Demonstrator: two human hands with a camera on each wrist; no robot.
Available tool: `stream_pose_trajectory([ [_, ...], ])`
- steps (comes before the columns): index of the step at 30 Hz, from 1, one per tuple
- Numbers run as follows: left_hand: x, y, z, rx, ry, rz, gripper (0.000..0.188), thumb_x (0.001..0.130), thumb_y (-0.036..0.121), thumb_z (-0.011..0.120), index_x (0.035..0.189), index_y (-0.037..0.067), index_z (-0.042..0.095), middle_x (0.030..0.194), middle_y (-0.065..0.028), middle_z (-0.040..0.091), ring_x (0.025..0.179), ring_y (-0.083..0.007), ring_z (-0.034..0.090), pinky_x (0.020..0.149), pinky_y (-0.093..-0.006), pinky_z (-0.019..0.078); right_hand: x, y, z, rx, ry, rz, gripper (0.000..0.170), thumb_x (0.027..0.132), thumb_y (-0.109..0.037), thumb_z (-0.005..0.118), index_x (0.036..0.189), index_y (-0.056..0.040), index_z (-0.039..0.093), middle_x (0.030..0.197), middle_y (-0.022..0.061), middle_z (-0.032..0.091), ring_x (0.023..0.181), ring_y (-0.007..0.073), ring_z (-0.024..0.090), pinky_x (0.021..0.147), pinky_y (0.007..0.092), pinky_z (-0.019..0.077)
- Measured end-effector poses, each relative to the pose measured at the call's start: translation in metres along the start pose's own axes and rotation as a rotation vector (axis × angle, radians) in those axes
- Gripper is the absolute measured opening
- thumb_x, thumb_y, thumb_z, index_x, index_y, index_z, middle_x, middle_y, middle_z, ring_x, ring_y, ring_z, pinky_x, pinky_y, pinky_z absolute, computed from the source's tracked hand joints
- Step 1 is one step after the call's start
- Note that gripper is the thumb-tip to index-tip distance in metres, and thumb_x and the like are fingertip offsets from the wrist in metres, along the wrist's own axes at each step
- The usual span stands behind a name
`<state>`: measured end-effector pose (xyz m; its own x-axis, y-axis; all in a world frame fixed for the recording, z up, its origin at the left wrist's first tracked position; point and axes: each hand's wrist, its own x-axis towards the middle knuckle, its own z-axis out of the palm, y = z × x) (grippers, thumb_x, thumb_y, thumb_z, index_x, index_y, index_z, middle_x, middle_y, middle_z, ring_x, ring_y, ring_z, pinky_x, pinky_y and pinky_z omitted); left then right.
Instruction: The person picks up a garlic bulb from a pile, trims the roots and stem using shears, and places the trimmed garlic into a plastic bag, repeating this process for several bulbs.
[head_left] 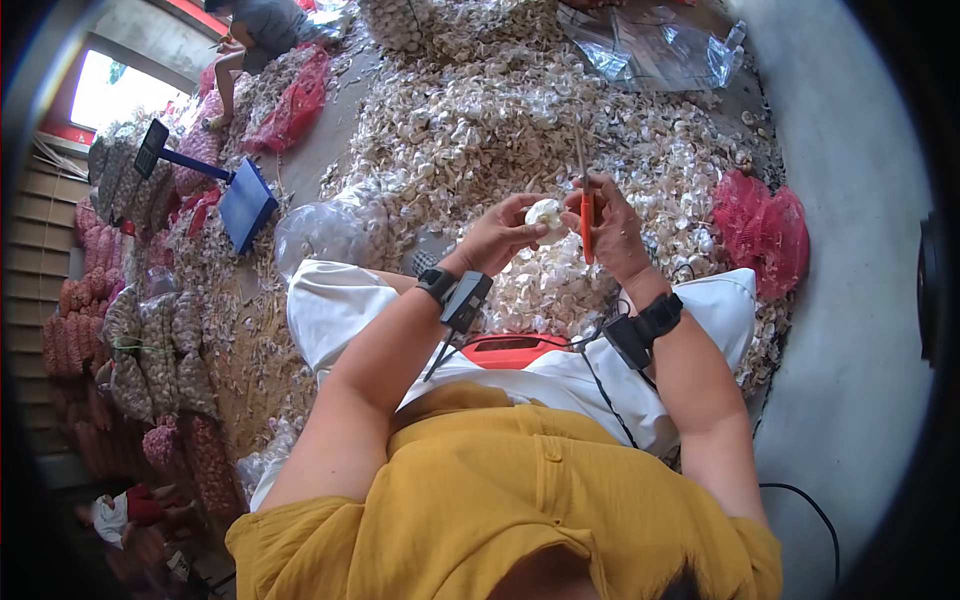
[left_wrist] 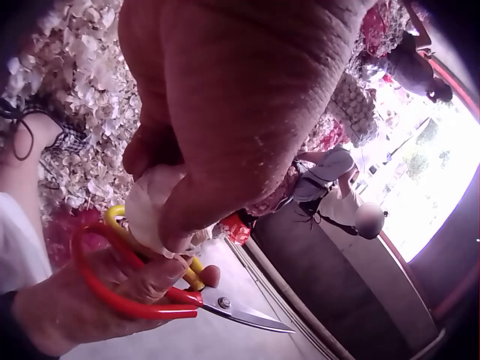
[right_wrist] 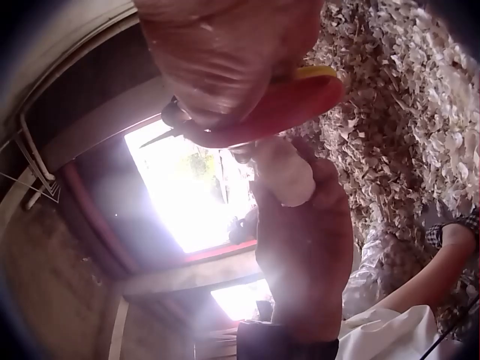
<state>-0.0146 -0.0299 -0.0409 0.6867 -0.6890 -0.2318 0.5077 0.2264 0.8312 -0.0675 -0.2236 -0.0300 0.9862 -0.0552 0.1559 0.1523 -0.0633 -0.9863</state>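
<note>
My left hand [head_left: 492, 238] pinches a white garlic bulb [head_left: 543, 217] between thumb and fingers, above a heap of peelings. Just to its right, my right hand [head_left: 618, 238] grips a pair of scissors [head_left: 587, 228] with red and yellow handles. In the head view the blades point away from me. The left wrist view shows the scissors [left_wrist: 196, 298] below the bulb [left_wrist: 148, 204], right fingertips close by it. From the right wrist, the bulb [right_wrist: 291, 178] appears directly under the red handle [right_wrist: 300, 109], and the left fingers wrap its side.
Garlic peelings [head_left: 480, 120] spread across the floor around my legs. A red mesh bag [head_left: 762, 235] lies at right by the wall [head_left: 850, 300]. To the left are a clear plastic bag [head_left: 330, 225], a blue platform scale [head_left: 246, 205] and stacked garlic sacks [head_left: 155, 340]. Another person [head_left: 262, 35] sits farther off.
</note>
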Motion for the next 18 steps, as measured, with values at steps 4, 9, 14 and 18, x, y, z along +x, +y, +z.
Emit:
stream_pose_trajectory([
  [4, 0.000, 0.003, 0.002, 0.062, -0.031, -0.023, 0.055, 0.077, 0.013, 0.072, 0.125, 0.005, 0.046, 0.113, -0.0075, 0.057, 0.104, -0.0176, 0.056, 0.089, -0.0306, 0.0452, 0.000, 0.006, -0.002, -0.033, 0.021, -0.033, 0.037, 0.079, -0.005, 0.068, 0.111, -0.0086, 0.050, 0.085, 0.0041, 0.061, 0.076, 0.0093, 0.058, 0.067, 0.0244, 0.0480],
  [9, 0.001, 0.002, 0.004, 0.009, -0.035, -0.068, 0.055, 0.079, 0.012, 0.070, 0.127, 0.004, 0.045, 0.114, -0.0089, 0.057, 0.106, -0.0188, 0.056, 0.089, -0.0309, 0.0468, 0.001, 0.012, -0.009, -0.052, 0.030, 0.057, 0.033, 0.077, -0.003, 0.068, 0.107, -0.0074, 0.053, 0.079, 0.0030, 0.060, 0.071, 0.0087, 0.055, 0.064, 0.0239, 0.0469],
  [14, 0.002, 0.005, 0.007, -0.137, -0.012, 0.013, 0.053, 0.080, 0.008, 0.068, 0.124, 0.003, 0.039, 0.117, -0.0117, 0.053, 0.107, -0.0238, 0.057, 0.088, -0.0357, 0.0509, 0.011, 0.046, -0.018, 0.009, 0.168, 0.083, 0.037, 0.079, -0.006, 0.069, 0.111, -0.0101, 0.051, 0.080, 0.0021, 0.059, 0.070, 0.0094, 0.056, 0.062, 0.0237, 0.0463],
  [18, 0.004, 0.001, 0.012, -0.151, 0.014, 0.070, 0.050, 0.080, 0.005, 0.067, 0.120, 0.004, 0.036, 0.115, -0.0112, 0.051, 0.105, -0.0250, 0.057, 0.090, -0.0397, 0.0509, 0.003, 0.015, -0.001, 0.406, 0.058, 0.192, 0.043, 0.079, -0.009, 0.071, 0.114, -0.0119, 0.046, 0.086, 0.0034, 0.060, 0.077, 0.0112, 0.057, 0.067, 0.0246, 0.0473],
])
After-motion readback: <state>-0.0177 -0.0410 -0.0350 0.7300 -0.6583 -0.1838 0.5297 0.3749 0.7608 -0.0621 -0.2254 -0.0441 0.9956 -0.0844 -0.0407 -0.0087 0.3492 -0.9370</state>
